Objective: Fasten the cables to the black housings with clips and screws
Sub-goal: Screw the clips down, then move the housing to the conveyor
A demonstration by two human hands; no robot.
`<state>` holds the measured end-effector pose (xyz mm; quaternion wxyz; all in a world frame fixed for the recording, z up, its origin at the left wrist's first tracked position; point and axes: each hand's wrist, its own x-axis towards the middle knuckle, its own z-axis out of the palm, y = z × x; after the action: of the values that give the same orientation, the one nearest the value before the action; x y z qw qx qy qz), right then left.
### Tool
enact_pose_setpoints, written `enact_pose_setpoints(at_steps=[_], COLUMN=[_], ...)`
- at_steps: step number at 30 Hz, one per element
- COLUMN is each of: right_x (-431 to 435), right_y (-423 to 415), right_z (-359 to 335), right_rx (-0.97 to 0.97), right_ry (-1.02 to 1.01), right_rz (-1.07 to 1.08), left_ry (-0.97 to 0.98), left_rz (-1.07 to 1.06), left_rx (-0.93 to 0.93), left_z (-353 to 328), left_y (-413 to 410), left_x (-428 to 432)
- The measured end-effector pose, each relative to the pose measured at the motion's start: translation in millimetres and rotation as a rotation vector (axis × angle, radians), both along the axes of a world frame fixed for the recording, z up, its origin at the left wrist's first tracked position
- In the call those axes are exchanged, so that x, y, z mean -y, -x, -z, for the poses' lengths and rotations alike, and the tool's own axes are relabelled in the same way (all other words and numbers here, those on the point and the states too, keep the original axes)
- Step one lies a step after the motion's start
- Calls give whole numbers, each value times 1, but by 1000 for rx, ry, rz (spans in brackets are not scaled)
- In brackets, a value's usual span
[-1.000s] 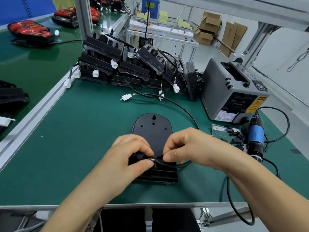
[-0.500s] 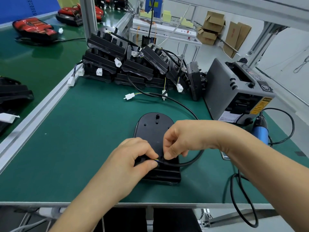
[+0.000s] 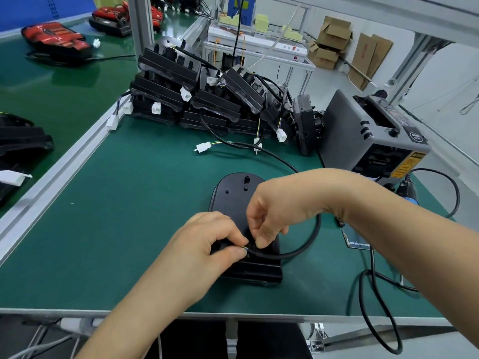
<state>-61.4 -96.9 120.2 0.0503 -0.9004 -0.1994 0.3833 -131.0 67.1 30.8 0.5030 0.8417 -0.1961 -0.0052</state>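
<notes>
A black housing (image 3: 237,194) is laid flat on the green table (image 3: 124,218), close to its near edge, with its rounded end turned away from the person. Both hands are gathered over the nearer half of the housing. The grip of the left hand (image 3: 207,246) is closed: the thumb and forefinger are pinched on the end of a black cable (image 3: 307,243), where thin coloured wires are seen coming out of the sheath, right on top of the housing. The grip of the right hand (image 3: 281,203) is closed as well, with the fingers curled and the thumb and forefinger set on the same cable just beside the left thumb, so that the two grips are almost touching. Whether a clip is held between the fingers cannot be told. From the pinched spot the cable is led out to the right of the housing, bent round behind the right wrist and carried toward the back of the table, where a white plug (image 3: 203,146) is lying well apart from the hands. Farther back a stack of housings (image 3: 181,99) is piled up with cables and plugs hanging out, and a grey machine (image 3: 344,130) is stood to the right of it. A blue screwdriver (image 3: 410,196) is partly hidden behind the right forearm.
</notes>
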Motion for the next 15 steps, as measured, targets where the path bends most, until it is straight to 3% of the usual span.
enact_pose_setpoints(at_steps=[15], right_x=[-13], right_y=[-13], right_z=[4], right_rx=[-125], right_ry=[39], right_rz=[17], left_ry=[-13], left_rz=[-32], left_rx=[-23], left_z=[-1], left_y=[0], left_x=[2])
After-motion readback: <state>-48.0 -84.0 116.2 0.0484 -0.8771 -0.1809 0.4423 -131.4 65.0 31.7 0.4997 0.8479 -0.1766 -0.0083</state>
